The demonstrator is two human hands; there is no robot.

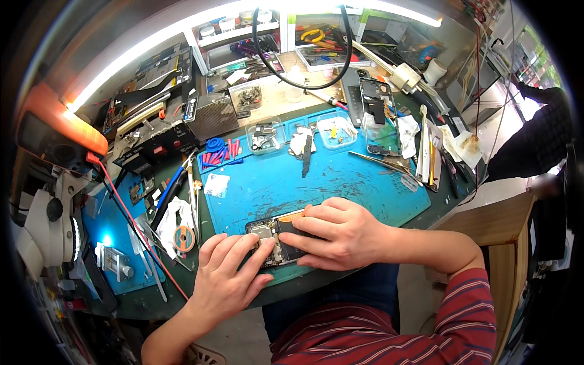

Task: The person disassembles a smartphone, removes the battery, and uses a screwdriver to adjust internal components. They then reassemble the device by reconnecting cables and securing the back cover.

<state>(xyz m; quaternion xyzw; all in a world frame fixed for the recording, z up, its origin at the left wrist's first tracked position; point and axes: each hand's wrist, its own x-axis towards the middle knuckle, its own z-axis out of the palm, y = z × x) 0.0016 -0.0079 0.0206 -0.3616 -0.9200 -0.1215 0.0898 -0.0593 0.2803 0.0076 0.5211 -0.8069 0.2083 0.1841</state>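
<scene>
An opened smartphone [267, 230] lies near the front edge of the blue work mat, its inside facing up. Silvery shields sit at its left end, and a black battery [290, 241] shows partly under the fingers. My left hand [228, 274] is closed about the phone's left end, with fingertips pressing on the shielded area. My right hand [340, 234] spans the right end, its fingers bent over the battery and the phone's edges. Much of that right end is hidden beneath it. An orange strip [289, 218] runs along the phone's far edge, next to the right fingertips.
On the blue mat [274, 182], two clear trays [337, 135] hold small parts. Another opened phone frame [380, 115] and tweezers [377, 161] lie at the right. A solder wick spool [184, 238], red-handled drivers [213, 158] and a microscope [55, 225] stand left. A black cable loop [261, 55] hangs overhead.
</scene>
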